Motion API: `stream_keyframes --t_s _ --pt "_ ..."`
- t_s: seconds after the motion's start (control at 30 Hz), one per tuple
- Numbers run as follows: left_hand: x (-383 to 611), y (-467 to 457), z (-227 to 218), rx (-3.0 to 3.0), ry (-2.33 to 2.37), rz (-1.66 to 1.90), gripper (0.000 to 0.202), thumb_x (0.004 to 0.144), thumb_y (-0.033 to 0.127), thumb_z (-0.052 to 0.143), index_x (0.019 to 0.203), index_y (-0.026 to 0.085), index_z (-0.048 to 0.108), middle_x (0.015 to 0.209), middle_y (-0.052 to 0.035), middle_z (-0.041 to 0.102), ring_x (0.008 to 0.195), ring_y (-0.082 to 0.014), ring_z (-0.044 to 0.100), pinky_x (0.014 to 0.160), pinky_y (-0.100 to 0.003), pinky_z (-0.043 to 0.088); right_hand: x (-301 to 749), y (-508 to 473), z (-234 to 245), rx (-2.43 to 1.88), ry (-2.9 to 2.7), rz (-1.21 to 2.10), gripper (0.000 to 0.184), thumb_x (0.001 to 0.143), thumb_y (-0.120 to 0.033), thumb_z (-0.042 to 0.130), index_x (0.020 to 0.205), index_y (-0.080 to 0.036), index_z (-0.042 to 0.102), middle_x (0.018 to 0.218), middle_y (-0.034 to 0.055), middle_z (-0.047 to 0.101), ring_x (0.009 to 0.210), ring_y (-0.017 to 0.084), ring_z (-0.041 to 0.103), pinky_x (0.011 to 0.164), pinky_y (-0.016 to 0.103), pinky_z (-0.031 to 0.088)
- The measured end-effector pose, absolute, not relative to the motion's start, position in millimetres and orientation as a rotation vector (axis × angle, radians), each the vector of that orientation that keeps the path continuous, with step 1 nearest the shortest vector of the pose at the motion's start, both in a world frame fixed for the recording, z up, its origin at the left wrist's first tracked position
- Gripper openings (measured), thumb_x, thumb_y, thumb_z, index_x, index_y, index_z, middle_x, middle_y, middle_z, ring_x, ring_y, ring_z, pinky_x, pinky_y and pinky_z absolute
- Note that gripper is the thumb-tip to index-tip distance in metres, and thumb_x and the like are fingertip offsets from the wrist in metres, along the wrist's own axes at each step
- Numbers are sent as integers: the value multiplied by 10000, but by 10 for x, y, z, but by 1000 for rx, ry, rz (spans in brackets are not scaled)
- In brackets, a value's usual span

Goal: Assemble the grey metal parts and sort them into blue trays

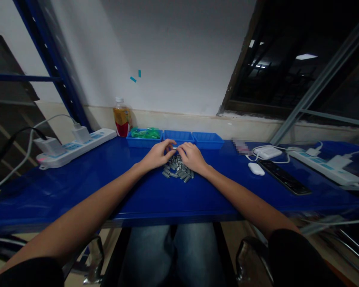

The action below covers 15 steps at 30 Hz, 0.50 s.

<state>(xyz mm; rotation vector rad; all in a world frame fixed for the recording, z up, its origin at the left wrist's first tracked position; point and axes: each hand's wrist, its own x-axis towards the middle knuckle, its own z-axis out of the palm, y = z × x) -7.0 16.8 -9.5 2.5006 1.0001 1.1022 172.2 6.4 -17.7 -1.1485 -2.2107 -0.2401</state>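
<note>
A pile of small silvery metal pieces (pixel 179 172), short and tube-like, lies on the blue table top in front of me. Above its far side my two hands meet at the fingertips. My left hand (pixel 159 154) is curled, thumb and fingers drawn toward my right hand. My right hand (pixel 192 157) is closed in a pinch, its palm partly covering the pile. A tiny pale piece (pixel 175 148) shows between the fingertips of both hands; its kind is too small to tell.
Behind my hands stand three joined blue bins (pixel 208 140); the left holds green plastic pieces (pixel 145 133). A drink bottle (pixel 121 117) is beside them. Power strips (pixel 77 147) with cables lie left and right. A white case (pixel 256 169) and a dark phone-like slab (pixel 284 177) are at right.
</note>
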Motion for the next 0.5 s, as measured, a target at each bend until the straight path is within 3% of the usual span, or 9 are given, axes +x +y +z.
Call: stream_keyframes --t_s 0.13,0.3,0.4,0.5 --pt "-60 136 -93 2552 1012 1135 248 858 317 455 1002 159 580 921 -75 651 823 -189 598 776 -313 459 1718 67 -171 -1134 -2197 -186 320 952 -306 319 839 -170 585 824 52 621 839 175 539 757 295 353" --pt "-46 162 -28 2544 1118 1138 272 894 299 398 945 156 623 892 -70 680 825 -192 621 765 -305 454 1695 -1 -141 -1135 -2144 -203 238 895 -348 458 1039 -181 548 880 40 623 859 185 547 742 299 339" --pt "-53 26 121 2602 1266 1010 300 902 299 391 929 134 640 869 -91 684 813 -217 623 762 -327 449 1682 -2 -110 -1133 -2169 -288 212 902 -321 433 973 -186 580 906 52 621 885 191 538 755 309 327" --pt "-117 -310 245 2694 1381 905 292 858 352 505 978 119 634 1004 -139 650 939 -271 587 839 -397 432 1696 118 -58 -1226 -2139 -370 230 888 -335 437 860 -180 605 880 64 610 887 208 519 772 330 325"
